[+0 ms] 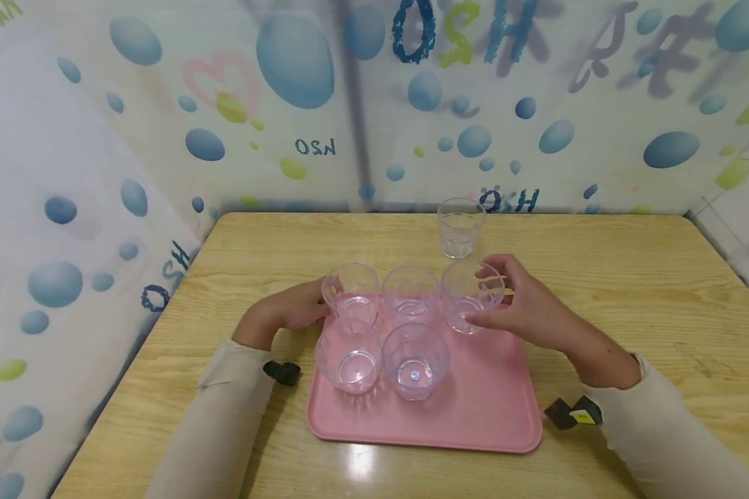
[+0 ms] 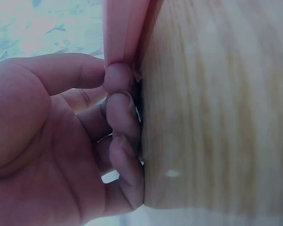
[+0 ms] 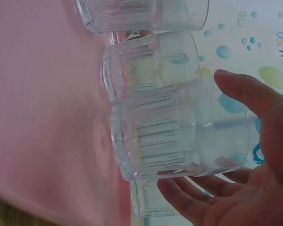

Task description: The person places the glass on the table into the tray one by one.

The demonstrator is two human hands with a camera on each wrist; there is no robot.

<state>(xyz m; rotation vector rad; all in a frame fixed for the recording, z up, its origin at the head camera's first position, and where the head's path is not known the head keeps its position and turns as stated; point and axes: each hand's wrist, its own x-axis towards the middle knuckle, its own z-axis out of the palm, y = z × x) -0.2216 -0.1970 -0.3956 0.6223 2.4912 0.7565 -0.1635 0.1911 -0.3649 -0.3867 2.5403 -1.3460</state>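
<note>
My right hand curves around a clear plastic cup at the tray's back right, thumb on the near side and fingers behind. Whether that cup's base touches the tray I cannot tell. At the pink tray's left edge, my left hand pinches the rim between thumb and fingers, as the left wrist view shows. Beside the right-hand cup stand a middle back cup and a left back cup. Two more, a front left cup and a front right cup, are upright on the tray.
Behind the tray, another clear cup stands on the wooden table, near its back edge. A wall covering printed with blue and green drops rises directly behind the table.
</note>
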